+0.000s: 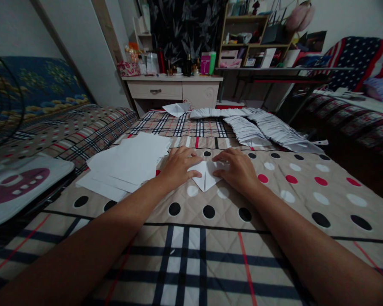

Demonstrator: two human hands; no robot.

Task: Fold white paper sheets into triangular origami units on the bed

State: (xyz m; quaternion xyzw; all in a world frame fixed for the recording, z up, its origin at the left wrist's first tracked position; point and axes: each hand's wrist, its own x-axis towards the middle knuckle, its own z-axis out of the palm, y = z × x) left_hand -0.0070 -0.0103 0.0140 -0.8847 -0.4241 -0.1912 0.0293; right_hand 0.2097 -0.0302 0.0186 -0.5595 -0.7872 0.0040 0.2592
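Note:
A small folded sheet of white paper [205,179] lies on the dotted part of the bedspread, its point toward me and a crease down its middle. My left hand [180,166] holds its left side, thumb and forefinger on the paper. On the opposite edge, my right hand [238,169] grips the paper with bent fingers and thumb; some of the fingertips are hidden. Left of my left hand lies a loose pile of white paper sheets [127,159].
Rows of folded papers [276,127] stand packed at the bed's far right. A separate folded paper [177,109] lies at the far edge. Beyond is a white dresser [156,90] with bottles. A white item with a purple print [22,182] sits at left.

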